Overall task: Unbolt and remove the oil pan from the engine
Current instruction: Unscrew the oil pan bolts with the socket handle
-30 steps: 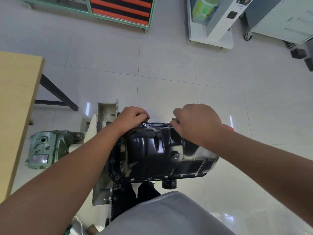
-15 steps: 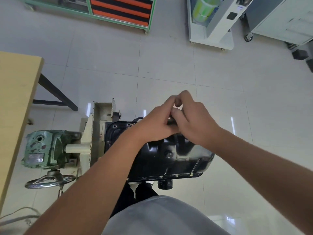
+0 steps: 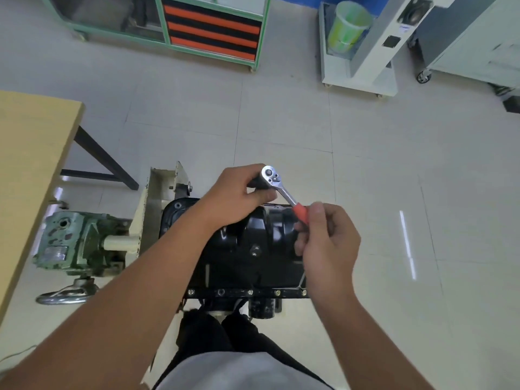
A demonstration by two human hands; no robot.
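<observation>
A: Where's the oil pan?
B: Black oil pan (image 3: 247, 249), centre of view, sitting on top of the engine, which is on a stand. Near flange shows a row of bolts (image 3: 249, 292) w/ heads visible.

A: Hands?
B: Both raised above the pan's far edge, on a ratchet wrench (image 3: 281, 190). Left hand (image 3: 233, 195) has fingers curled round the dark socket under the chrome ratchet head. Right hand (image 3: 326, 243) pinches the red handle (image 3: 300, 212) betw. thumb and fingers. Wrench runs diagonally, head far-left, handle near-right.

A: Is the socket on a bolt?
B: Can't tell, the left fingers cover its lower end.

A: What's around it?
B: Cream stand bracket (image 3: 157, 204) just left of the pan, then a green gearbox (image 3: 73, 243) w/ a steel handwheel (image 3: 67, 294) below it, further left. Wooden table (image 3: 31, 170) at the left edge, black legs under it. Person's dark trousers and grey shirt at the near edge. Far side: green cabinet (image 3: 213, 32) w/ orange and black stripes, white wheeled cart (image 3: 357, 63) holding a green bucket (image 3: 347, 25), grey cabinet (image 3: 475, 43) on casters far-right. Pale tiled floor (image 3: 281, 122) all round.
</observation>
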